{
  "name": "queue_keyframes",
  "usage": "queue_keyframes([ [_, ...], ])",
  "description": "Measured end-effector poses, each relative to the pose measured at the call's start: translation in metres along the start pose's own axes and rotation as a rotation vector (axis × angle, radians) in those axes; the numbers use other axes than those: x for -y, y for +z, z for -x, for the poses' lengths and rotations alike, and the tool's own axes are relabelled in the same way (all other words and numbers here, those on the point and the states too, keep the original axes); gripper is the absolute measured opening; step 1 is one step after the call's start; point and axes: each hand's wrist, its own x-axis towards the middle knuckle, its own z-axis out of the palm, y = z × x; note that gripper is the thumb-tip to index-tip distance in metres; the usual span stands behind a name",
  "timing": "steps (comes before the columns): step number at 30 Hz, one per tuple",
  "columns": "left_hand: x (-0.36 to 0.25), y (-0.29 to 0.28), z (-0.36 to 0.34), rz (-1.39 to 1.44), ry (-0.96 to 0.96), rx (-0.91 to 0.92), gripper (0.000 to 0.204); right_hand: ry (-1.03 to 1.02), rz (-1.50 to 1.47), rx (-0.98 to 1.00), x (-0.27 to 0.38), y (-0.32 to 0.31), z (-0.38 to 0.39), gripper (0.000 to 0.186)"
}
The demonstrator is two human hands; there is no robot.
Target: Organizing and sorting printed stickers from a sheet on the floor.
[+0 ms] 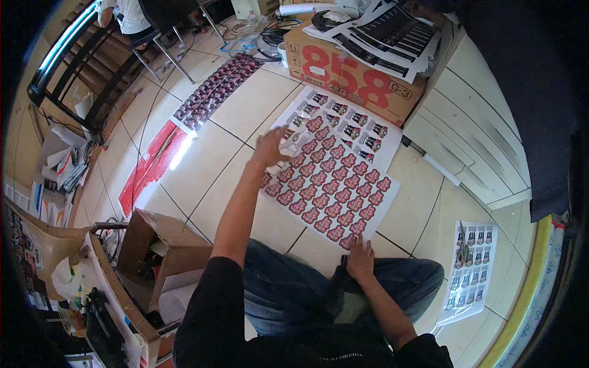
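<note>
A sheet of red stickers point(331, 190) lies on the tiled floor in front of my crossed legs. It overlaps a second sheet with black-and-red figure stickers point(374, 132). Over the left edge of the red sheet reaches my left hand point(270, 147), thumb and fingers apart, with nothing visible between them. My right hand point(361, 260) rests at the sheet's near edge, its fingers stretched out onto the paper and somewhat spread. Whether the thumb is tucked under the edge cannot be made out.
A cardboard box point(392, 101) topped with printed sheets stands beyond, next to a white drawer cabinet point(472, 116). Scissors point(464, 251) lie on another sticker sheet point(475, 279) at right. An open carton point(184, 245) is at left; a person point(129, 15) sits far left.
</note>
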Motion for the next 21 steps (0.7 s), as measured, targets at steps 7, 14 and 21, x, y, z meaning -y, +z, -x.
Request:
queue_keyframes([
  [7, -0.017, 0.062, 0.092, 0.218, -0.569, 0.234, 0.094, -0.038, -0.424, 0.223, 0.045, -0.032, 0.006, 0.068],
  [14, -0.129, 0.144, 0.220, 0.093, -0.638, 0.535, 0.110, -0.071, -0.735, -0.035, 0.004, -0.019, -0.069, 0.061],
  [21, -0.156, 0.116, 0.183, -0.193, -0.584, 0.559, 0.123, 0.019, -0.231, 0.055, -0.113, -0.028, -0.123, 0.104],
])
